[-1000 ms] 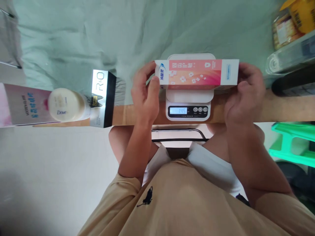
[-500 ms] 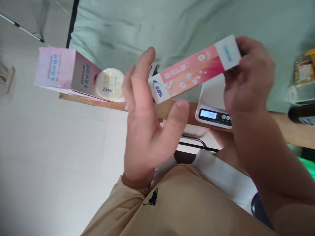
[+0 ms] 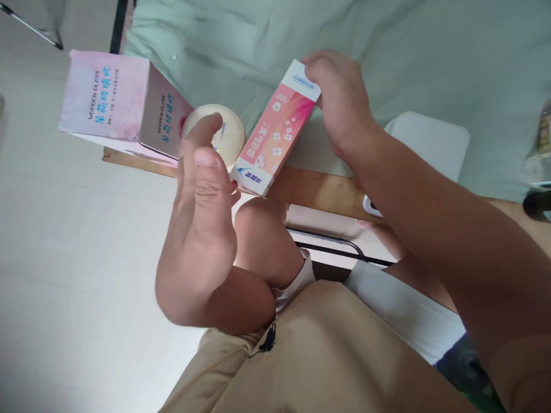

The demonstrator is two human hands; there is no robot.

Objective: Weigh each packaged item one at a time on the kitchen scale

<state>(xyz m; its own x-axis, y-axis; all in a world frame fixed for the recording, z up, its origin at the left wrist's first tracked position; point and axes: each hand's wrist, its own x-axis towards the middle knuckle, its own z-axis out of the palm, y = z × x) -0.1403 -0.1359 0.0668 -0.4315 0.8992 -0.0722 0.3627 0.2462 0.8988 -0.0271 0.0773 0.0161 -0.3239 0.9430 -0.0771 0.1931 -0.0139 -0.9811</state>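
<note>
Now toothpaste box [image 3: 275, 129] slanted, far end in right hand [image 3: 340, 106] grip.

Bright, even daylight, soft w/ no hard shadows; only faint shade under the left hand [image 3: 202, 229] and forearm. Pale floor at left nearly washed out. Slight motion blur on both hands and the pink toothpaste box [image 3: 275, 129]. Wide-angle lens bends the table [image 3: 318, 192] edge, stretches corners; near shirt and right arm soft, out of focus
</note>
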